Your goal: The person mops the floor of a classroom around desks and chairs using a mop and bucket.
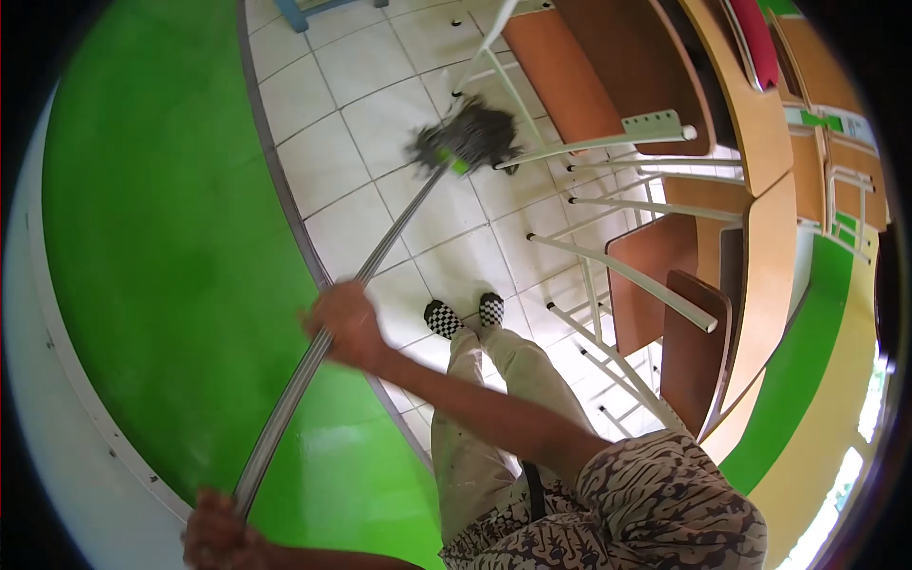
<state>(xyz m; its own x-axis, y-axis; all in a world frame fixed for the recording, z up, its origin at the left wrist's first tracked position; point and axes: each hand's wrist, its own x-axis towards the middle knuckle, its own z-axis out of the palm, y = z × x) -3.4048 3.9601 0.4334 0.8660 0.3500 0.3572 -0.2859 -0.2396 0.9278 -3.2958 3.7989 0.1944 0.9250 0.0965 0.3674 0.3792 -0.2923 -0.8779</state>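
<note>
A mop runs diagonally across the view, with a thin metal handle (285, 408) and a dark grey stringy head (480, 131) that has a bright green connector. My right hand (344, 323) is wrapped around the middle of the handle, slightly blurred by motion. Low on the left, my left hand (223, 534) grips the handle near its upper end. The mop head lies on the white tiled floor (342, 152), smeared by movement, close to the white metal leg of a chair.
A glossy green wall (152, 218) rises along the left. Stacked or tilted chairs with brown seats (655, 275) and white legs crowd the right beside wooden tabletops (765, 256). My checkered shoes (443, 320) stand on the tiles. A blue furniture leg (293, 13) shows at the top.
</note>
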